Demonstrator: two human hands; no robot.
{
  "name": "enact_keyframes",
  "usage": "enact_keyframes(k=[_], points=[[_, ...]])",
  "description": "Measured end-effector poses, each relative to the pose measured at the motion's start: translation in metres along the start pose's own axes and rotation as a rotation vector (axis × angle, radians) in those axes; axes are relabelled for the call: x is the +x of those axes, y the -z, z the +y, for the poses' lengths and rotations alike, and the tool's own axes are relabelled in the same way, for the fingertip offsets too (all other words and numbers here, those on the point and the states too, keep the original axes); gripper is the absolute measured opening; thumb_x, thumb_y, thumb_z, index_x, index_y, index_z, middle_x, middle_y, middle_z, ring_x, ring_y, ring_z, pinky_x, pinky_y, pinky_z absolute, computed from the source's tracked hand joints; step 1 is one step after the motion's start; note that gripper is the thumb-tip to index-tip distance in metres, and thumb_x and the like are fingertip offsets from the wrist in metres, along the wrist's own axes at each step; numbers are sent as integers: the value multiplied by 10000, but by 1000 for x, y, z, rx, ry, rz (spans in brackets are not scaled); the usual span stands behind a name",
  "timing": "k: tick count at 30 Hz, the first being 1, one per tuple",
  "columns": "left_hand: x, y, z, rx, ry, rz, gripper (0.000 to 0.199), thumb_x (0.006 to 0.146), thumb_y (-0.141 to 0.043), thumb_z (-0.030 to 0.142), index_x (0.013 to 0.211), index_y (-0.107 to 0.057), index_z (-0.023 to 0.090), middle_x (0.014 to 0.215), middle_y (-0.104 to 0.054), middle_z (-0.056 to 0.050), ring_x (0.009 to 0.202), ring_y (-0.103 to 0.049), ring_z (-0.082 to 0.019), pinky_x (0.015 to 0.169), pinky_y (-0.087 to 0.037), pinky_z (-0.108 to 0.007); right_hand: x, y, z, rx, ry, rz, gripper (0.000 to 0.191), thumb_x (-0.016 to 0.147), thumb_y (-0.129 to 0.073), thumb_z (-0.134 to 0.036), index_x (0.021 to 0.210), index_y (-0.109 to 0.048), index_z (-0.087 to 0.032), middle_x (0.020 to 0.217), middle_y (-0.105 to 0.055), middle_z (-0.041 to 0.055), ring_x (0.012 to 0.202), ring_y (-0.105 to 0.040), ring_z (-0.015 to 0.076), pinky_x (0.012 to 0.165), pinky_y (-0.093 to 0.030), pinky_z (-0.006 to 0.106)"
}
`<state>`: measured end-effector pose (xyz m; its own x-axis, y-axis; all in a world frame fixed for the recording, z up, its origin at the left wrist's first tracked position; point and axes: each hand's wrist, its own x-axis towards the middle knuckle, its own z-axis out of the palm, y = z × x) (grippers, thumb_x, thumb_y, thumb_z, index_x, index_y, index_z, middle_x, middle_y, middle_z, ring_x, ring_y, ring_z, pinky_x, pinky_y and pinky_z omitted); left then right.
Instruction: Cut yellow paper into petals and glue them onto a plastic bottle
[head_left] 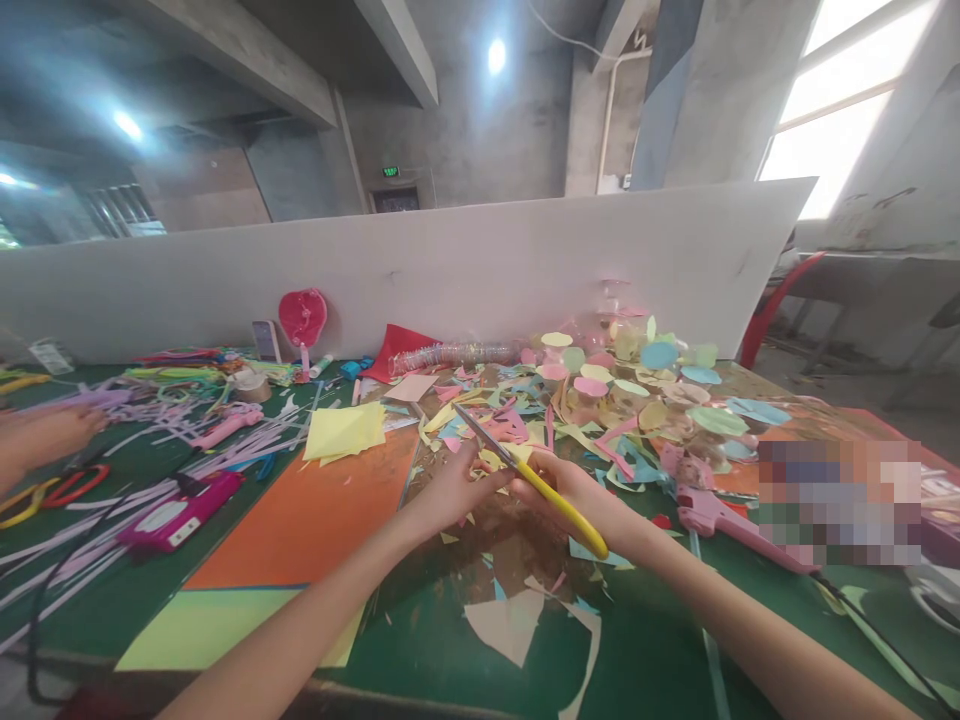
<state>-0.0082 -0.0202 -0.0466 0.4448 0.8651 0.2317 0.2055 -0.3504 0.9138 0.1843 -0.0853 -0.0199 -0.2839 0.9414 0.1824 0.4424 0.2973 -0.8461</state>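
My right hand [577, 497] is holding yellow scissors [589, 535], closed around the handle, above the green table [645, 670]. My left hand [450, 490] is staying very near the blades with its fingers together, but I cannot tell if it is holding paper. Many colored paper scraps [600, 420] are lying just beyond my hands, and an orange paper sheet [300, 520] is lying beside them.

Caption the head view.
Right hand grips yellow scissors near the left hand, above a green table littered with colored paper scraps.
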Motion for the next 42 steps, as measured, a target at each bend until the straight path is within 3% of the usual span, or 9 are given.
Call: enact_keyframes(k=[7,11,16,19,22,27,34,39,42], points=[[5,3,7,-79,-65,-83,233,833,-649,399,978,-733,237,969,-750,-52,961,-677,-237,944,-494,-379,-3,0,2,212,-48,-109,489,835,-562,-695,852,-497,-211,591,-440,-75,429,-408,82,404,-357,222],[6,2,5,-98,-35,-35,255,818,-659,426,937,-726,211,947,-741,-53,937,-668,-233,904,-504,-364,-4,0,6,259,-40,-148,468,865,-546,-675,806,-450,-221,543,-416,-96,384,-382,68,379,-322,208],[6,0,6,-305,41,130,192,848,-577,397,847,-611,208,886,-677,-29,860,-643,-172,754,-519,-280,-3,0,4,274,-41,-152,472,881,-503,-686,784,-420,-232,529,-411,-96,389,-360,73,390,-300,216],[7,2,7,-398,155,259,165,815,-577,369,796,-507,220,774,-628,4,732,-629,-145,660,-500,-255,0,2,2,66,-138,-4,454,865,-538,-670,817,-455,-226,619,-513,-48,489,-450,107,461,-336,235],[8,6,9,-396,215,355,154,788,-587,332,843,-474,242,731,-591,29,635,-592,-128,580,-462,-238,4,3,6,-379,-262,174,392,871,-565,-601,868,-509,-213,748,-640,54,630,-583,197,537,-362,279],[7,8,8,-332,140,330,159,825,-567,350,920,-487,250,650,-508,64,572,-510,-110,569,-444,-231,6,4,19,-820,-338,153,262,933,-523,-429,966,-552,-170,770,-698,142,729,-696,308,571,-383,312],[5,5,10,-256,88,268,301,876,-523,379,1141,-507,237,657,-502,64,575,-480,-103,590,-423,-222,2,3,26,-975,-155,46,186,921,-567,-317,957,-611,-140,935,-717,181,921,-683,337,735,-460,377],[4,5,12,-157,67,178,271,884,-512,414,1023,-598,197,665,-485,36,606,-484,-119,594,-414,-233,2,-2,25,-1062,108,255,241,973,-437,-234,1113,-611,-143,1126,-665,173,1065,-603,335,865,-457,433],[1,4,11,-42,21,107,285,899,-508,453,951,-642,207,671,-503,24,623,-489,-130,584,-399,-234,4,-5,22,-994,228,329,320,1006,-404,-301,1245,-554,-150,1217,-642,164,1117,-575,321,900,-454,434]])
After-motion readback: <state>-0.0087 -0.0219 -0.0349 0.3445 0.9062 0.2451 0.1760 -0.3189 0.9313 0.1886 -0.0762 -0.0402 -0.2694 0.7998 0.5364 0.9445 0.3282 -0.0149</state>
